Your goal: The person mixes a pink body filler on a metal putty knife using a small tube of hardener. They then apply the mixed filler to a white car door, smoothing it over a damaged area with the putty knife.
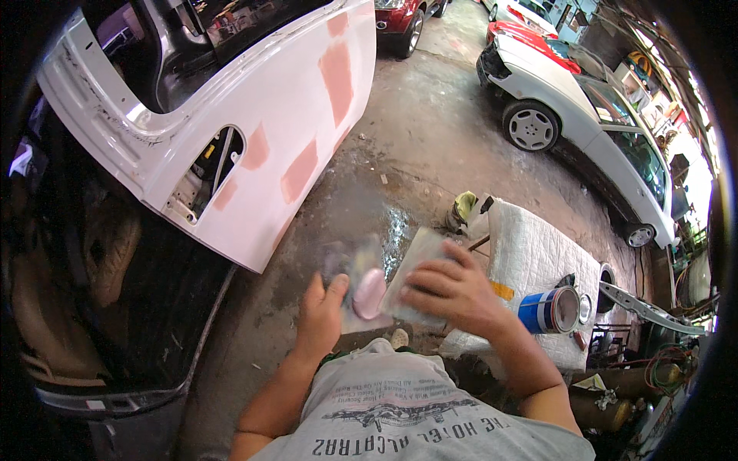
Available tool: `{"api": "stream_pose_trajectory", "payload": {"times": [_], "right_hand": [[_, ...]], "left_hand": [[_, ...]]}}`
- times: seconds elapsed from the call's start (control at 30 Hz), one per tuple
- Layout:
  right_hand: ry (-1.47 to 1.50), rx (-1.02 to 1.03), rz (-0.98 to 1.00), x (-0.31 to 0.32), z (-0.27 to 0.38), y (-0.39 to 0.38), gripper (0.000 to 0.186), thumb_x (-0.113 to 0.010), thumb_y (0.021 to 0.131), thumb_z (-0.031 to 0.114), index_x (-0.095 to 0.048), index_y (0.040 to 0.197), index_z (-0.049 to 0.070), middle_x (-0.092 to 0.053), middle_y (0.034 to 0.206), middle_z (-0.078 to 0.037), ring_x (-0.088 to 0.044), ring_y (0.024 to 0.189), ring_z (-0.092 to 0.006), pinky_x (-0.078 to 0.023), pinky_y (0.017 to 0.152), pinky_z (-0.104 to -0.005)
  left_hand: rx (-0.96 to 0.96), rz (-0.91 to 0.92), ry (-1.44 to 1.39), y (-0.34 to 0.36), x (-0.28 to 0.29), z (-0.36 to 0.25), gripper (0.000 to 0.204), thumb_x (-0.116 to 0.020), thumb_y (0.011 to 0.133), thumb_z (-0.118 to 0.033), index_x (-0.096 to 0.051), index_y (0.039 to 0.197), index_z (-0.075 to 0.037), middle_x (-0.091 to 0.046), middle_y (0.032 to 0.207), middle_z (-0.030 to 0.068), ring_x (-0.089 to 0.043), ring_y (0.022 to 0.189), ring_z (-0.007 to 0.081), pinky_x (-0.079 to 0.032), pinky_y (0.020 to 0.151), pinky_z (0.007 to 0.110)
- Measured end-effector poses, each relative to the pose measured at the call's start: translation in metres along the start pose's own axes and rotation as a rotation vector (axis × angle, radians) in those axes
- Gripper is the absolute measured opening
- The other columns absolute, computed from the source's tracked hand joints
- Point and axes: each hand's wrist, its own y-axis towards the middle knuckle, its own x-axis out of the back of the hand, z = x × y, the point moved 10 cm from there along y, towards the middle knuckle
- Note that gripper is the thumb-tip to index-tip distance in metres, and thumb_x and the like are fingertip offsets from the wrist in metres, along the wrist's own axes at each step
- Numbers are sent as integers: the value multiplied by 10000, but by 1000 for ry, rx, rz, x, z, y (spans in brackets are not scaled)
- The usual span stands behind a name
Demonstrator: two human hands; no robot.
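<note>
My left hand (319, 311) holds a flat board (355, 265) that carries a lump of pink body filler (369, 293). My right hand (453, 290) grips a wide flat spreader (415, 261) next to the filler, its blade touching the board. Both are blurred by motion. Just ahead and to the left hangs a white car door (231, 100) with several pink filler patches (298, 170) and an open handle hole (207, 173).
To my right stands a table under a white quilted cloth (538, 253) with a blue tin (550, 311) and small tools. A white car (592, 115) is parked at the right, with red cars behind it. The concrete floor (415, 131) is stained. The dark car interior (100, 292) is at left.
</note>
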Motion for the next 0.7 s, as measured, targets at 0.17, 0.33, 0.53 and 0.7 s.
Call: {"api": "stream_pose_trajectory", "payload": {"times": [0.17, 0.33, 0.53, 0.7], "right_hand": [[68, -16, -39, -4, 5, 18, 391, -613, 810, 187, -669, 1197, 197, -629, 1243, 9, -579, 1201, -189, -350, 1097, -514], [195, 35, -45, -23, 44, 3, 381, -592, 841, 181, -660, 1216, 182, -624, 1289, -5, -575, 1219, -189, -345, 1106, -484], [236, -34, -44, -26, 36, -11, 393, -623, 840, 172, -658, 1229, 222, -618, 1248, -40, -572, 1225, -235, -381, 1101, -519], [611, -129, -327, 19, 38, -1, 492, -693, 800, 94, -638, 1274, 214, -559, 1271, -175, -565, 1206, -380, -395, 1089, -575]], "left_hand": [[-154, 87, 288, -7, -26, -29, 336, -493, 1029, -175, -548, 1269, 53, -671, 1112, 176, -642, 1004, 245, -494, 897, 357], [-310, -56, 472, -4, -15, -45, 366, -486, 1039, -206, -541, 1260, 81, -686, 1000, 295, -699, 918, 420, -531, 781, 429], [-439, -215, 512, -12, -11, -72, 392, -484, 1052, -252, -550, 1178, 113, -675, 974, 306, -680, 906, 435, -515, 784, 452], [-129, -178, -142, 5, -8, -18, 338, -498, 1032, -183, -509, 1278, 49, -641, 1173, 198, -654, 1042, 310, -523, 871, 398]]}}
